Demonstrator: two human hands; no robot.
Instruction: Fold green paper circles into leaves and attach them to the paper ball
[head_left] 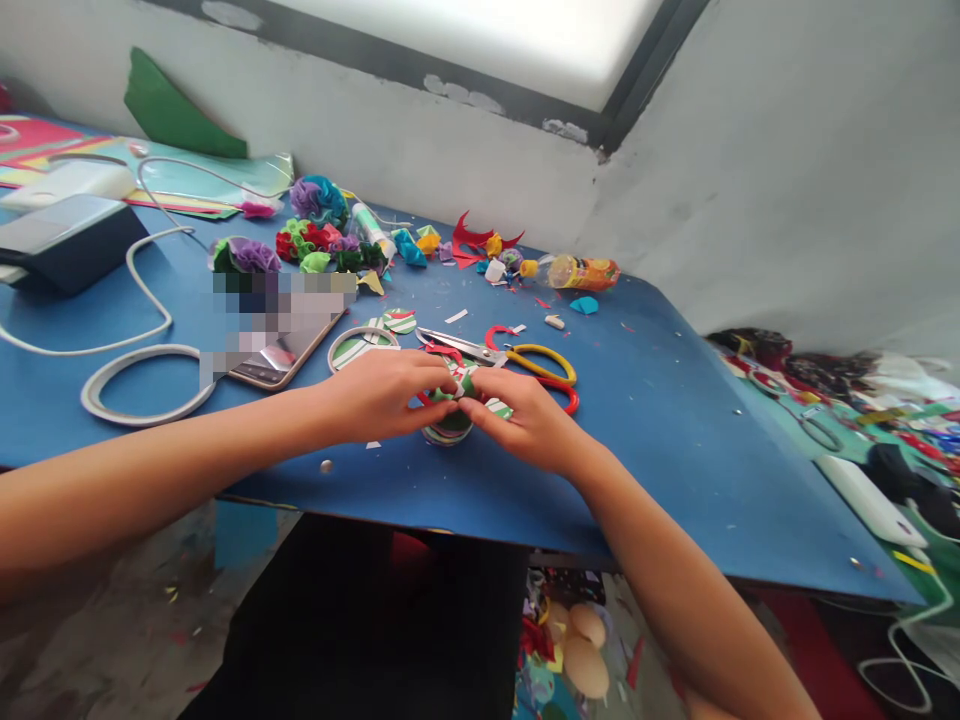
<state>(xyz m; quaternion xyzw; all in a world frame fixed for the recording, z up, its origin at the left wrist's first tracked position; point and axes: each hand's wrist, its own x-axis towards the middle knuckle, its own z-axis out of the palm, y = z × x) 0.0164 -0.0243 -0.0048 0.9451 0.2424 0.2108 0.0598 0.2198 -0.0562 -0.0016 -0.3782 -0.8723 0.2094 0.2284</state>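
Readable text: none could be made out anywhere in the view.
Bottle [574, 271]: its orange label showed colour only; any print on it was too small and blurred to read.
Phone [281, 345]: its screen was pixelated, so nothing on it could be read.
Grey box [67, 240]: its top showed no legible mark or brand.
Glue tube [373, 230]: any lettering on it was too small to tell.
Scissors [517, 358]: no brand or number showed on the blades or handles.
Paper pieces [390, 325]: they carried green and white stripes, with no words or numbers.
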